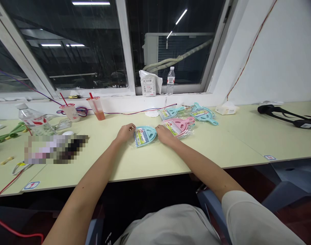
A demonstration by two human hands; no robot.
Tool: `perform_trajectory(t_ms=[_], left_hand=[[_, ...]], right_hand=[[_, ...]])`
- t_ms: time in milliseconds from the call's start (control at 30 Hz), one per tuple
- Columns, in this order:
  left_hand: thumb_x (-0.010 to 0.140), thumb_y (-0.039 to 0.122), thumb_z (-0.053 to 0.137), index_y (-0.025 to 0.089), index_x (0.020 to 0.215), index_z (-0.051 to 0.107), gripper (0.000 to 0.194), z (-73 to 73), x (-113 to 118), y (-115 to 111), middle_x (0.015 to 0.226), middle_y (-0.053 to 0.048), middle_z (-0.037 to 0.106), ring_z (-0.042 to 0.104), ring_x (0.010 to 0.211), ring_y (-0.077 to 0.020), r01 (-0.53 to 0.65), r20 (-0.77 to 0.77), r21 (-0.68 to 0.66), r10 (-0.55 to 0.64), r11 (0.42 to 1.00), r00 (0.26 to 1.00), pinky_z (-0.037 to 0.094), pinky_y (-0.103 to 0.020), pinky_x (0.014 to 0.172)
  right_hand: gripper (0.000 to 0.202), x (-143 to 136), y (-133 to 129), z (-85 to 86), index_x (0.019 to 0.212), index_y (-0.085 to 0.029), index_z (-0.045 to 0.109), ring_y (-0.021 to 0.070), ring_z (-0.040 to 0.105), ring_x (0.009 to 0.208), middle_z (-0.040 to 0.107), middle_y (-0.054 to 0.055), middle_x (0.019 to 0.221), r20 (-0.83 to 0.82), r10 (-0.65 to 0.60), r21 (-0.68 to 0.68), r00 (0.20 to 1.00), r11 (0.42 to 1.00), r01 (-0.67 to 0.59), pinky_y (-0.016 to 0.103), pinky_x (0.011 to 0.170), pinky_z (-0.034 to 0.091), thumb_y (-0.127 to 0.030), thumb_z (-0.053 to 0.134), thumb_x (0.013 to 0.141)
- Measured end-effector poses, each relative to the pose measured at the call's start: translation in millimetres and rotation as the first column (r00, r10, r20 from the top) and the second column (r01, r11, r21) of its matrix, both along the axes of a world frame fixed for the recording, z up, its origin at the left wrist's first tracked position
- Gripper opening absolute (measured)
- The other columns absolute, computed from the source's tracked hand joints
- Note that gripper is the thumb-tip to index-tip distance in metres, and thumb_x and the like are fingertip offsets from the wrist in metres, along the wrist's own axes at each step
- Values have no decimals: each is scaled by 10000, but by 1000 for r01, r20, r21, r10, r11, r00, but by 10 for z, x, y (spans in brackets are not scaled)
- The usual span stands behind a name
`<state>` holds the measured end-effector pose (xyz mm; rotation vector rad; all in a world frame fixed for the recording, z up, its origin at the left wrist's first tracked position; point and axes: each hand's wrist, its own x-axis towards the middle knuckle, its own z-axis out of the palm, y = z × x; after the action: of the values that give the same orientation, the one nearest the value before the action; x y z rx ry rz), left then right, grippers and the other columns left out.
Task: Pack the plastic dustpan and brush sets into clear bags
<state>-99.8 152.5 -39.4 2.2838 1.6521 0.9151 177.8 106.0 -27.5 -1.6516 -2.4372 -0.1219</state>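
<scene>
A blue brush-and-dustpan set in clear wrap (144,135) lies on the pale yellow table (135,166) between my hands. My left hand (125,132) is closed on the wrap at its left edge. At its right end, my right hand (165,134) has its fingers closed round the handle part, which they mostly hide. Just beyond my right hand is a pink wrapped set (178,126). Behind that lie a teal wrapped set (170,112) and another teal one (203,114) farther right.
Two drink cups (96,108) (70,112) and a large bottle (35,120) stand at the left. A small bottle (170,81) and white package (149,84) rest on the sill. Tissues (227,109) and a black strapped device (288,115) are to the right.
</scene>
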Motion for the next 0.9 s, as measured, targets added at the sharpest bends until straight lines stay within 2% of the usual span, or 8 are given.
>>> perform_trajectory(t_ms=[100,200,267,400,500,667,767,900], left_hand=[[911,404,603,270,1077,627,214,-61,29,52,1043,-38,741,666,921,-215,-84,40,-26,85,996,996,463,-310,755],[837,515,710,262,1190,540,466,-68,51,108,1092,-64,742,680,980,-239,-185,62,-135,194,973,979,467,-316,747],[816,542,733,268,1229,516,541,-50,48,137,1130,-70,741,685,1010,-242,-173,49,-194,186,966,981,471,-313,748],[833,425,728,277,1260,531,493,-11,-1,144,1174,-65,739,689,1033,-226,-116,40,-229,129,967,991,492,-296,759],[806,308,730,253,1281,548,511,12,-45,124,1113,-62,749,702,987,-208,-89,89,-254,115,963,989,517,-276,768],[766,311,727,213,1164,672,413,63,-165,153,984,-51,749,705,874,-197,-95,57,-274,115,957,992,512,-250,712],[765,295,688,186,1072,718,328,92,-304,213,999,-82,760,705,878,-211,-214,80,-268,243,939,967,504,-255,696],[784,342,663,182,986,741,269,111,-490,248,1055,-134,768,708,937,-272,-432,100,-243,466,868,879,507,-316,728]], right_hand=[[380,-6,-5,0,1240,-114,635,265,553,1246,625,174,1290,1,1,7,1000,1000,-1,331,981,470,1,474,916],[372,-19,-9,-1,1245,-105,635,275,552,1247,624,180,1296,-1,-3,11,1000,1000,3,344,992,472,-23,503,907],[374,-26,-12,0,1250,-103,633,280,553,1246,624,185,1298,-2,-7,11,1000,1000,7,351,995,474,-32,512,903],[390,-31,-12,6,1258,-103,626,277,554,1247,619,189,1301,18,-3,13,1000,1000,3,348,1002,467,-8,494,903],[409,-32,-10,4,1264,-101,615,271,550,1253,612,197,1308,33,-3,12,999,1000,3,348,999,463,24,454,909],[401,-30,-16,0,1261,-94,609,267,549,1251,610,197,1309,30,-2,19,1000,1000,2,345,1013,449,26,462,908],[398,-30,-28,5,1254,-85,610,273,553,1242,613,200,1303,39,-2,27,999,1000,1,345,1004,456,28,474,896],[389,-44,-45,19,1241,-83,613,277,573,1214,626,199,1282,58,-19,48,998,999,16,345,976,474,33,453,905]])
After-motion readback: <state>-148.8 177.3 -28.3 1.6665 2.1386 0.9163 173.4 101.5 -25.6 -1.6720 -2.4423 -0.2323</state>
